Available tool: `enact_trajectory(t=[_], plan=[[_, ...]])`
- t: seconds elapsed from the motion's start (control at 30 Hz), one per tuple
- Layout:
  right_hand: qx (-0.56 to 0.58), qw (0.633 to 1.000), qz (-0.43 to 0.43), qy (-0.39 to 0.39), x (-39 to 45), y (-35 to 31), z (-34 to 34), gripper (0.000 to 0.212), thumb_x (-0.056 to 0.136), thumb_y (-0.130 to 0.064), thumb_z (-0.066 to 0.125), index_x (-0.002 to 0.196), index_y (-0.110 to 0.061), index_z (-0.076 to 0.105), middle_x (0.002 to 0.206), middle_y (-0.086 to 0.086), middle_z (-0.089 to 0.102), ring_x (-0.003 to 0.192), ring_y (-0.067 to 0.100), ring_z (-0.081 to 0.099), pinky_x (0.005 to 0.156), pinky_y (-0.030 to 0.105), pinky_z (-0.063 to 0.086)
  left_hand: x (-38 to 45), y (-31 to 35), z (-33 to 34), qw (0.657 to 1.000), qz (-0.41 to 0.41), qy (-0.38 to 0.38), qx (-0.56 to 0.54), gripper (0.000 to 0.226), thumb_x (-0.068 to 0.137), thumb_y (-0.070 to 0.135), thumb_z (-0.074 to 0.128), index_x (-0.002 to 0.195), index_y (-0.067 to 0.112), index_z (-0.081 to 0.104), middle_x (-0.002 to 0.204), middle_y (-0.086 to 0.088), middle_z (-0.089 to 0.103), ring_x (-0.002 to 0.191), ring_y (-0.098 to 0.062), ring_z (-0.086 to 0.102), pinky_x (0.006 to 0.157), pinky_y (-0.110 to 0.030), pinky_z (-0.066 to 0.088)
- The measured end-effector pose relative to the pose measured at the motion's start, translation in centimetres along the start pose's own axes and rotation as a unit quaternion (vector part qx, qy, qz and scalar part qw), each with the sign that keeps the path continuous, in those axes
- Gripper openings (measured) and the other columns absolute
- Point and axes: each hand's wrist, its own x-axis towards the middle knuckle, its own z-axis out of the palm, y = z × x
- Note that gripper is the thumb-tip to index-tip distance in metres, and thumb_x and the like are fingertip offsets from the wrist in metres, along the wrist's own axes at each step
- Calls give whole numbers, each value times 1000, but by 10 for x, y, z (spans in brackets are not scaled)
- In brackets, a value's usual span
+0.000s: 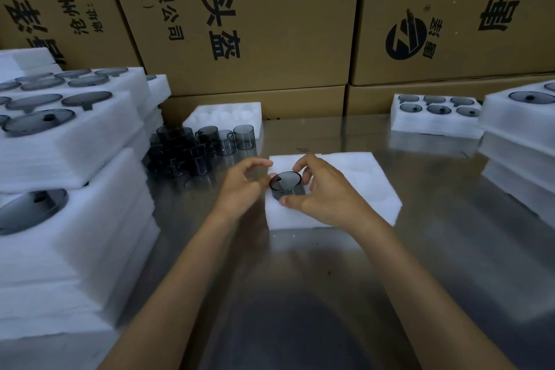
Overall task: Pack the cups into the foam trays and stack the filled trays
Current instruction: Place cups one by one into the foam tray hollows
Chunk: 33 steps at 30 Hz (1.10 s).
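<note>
A glossy grey tabletop (420,249) fills the near view, backed by a wall of brown cardboard boxes (270,24) printed with black characters. Both bare forearms reach forward over it to a white foam tray (360,183) lying flat at the centre. The right hand (327,195) grips a smoky grey glass cup (285,185) over the tray's near-left part, thumb at the near side of the rim and curled fingers (303,164) round the far side. The left hand (243,186) is beside it, its fingers loosely spread and its thumb at the cup's left wall; whether it actually grips cannot be told. The hands cover any pockets in this tray, so whether the cup sits in one is unclear. Just beyond the left hand stands a cluster of loose cups (195,147), dark and overlapping, hard to count. Behind them lies an empty tray (225,114). At the left edge rises a tall stack of filled trays (75,219), partly cut off. At the right a filled tray (435,117) sits alone, with another stack (516,144) beside it, cropped by the frame.
</note>
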Motion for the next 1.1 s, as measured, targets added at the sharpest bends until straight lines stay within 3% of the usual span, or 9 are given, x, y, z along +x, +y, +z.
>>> enact_trajectory(t=[0.2,0.3,0.47,0.6,0.67,0.77,0.93,1.0,1.1], plan=[[-75,996,-36,40,1,13,-12,18,87,-49,67,97,-34,68,108,-10,59,111,13,41,86,30,32,-1,0,-7,997,-36,-63,-36,29,87,23,74,115,25,68,126,4,66,123,-11,58,113,-38,40],[-98,995,-21,28,-1,18,-14,12,84,-52,70,93,-45,66,120,-13,54,123,12,33,87,30,18,0,-3,-10,992,-43,-117,-5,45,88,17,74,129,25,58,140,4,55,134,-12,47,116,-39,35],[-105,994,-14,37,0,20,-13,11,83,-57,67,88,-50,61,124,-18,54,127,9,34,95,32,16,4,-7,-12,991,-32,-129,7,48,87,19,74,131,25,55,142,3,53,136,-14,45,116,-37,34],[-92,995,-22,26,-2,22,-15,13,86,-55,64,94,-45,65,122,-19,57,123,8,42,98,33,19,18,-14,-25,988,44,50,140,42,92,19,68,132,21,56,148,-1,45,140,-17,37,110,-29,33],[-78,996,-27,14,-1,22,-17,10,87,-51,65,94,-44,66,122,-19,57,123,9,44,98,33,20,29,-23,-41,949,42,138,279,56,94,16,62,146,15,41,163,-8,19,151,-24,11,122,-37,15],[-34,999,-28,-10,1,22,-19,4,89,-43,66,91,-44,69,120,-21,59,124,8,45,107,36,25,44,-45,-66,870,14,168,464,66,97,22,53,155,10,23,166,-11,-5,152,-28,-11,124,-43,-5],[-1,1000,-8,-20,8,23,-21,14,93,-37,61,88,-43,72,116,-23,62,124,5,46,114,44,27,50,-66,-78,831,41,173,528,47,97,20,53,142,10,44,163,-19,11,152,-34,-1,122,-45,-4],[11,1000,-6,-22,9,23,-21,16,93,-35,60,86,-43,73,114,-24,62,124,4,46,114,43,27,46,-64,-75,848,57,184,494,32,95,17,58,126,9,54,157,-20,29,148,-35,15,121,-45,12],[41,999,-7,-19,10,24,-19,17,94,-30,61,86,-38,74,109,-23,66,121,5,50,114,41,30,42,-56,-67,878,51,193,434,18,92,15,64,109,9,60,132,-17,49,127,-35,37,101,-45,41]])
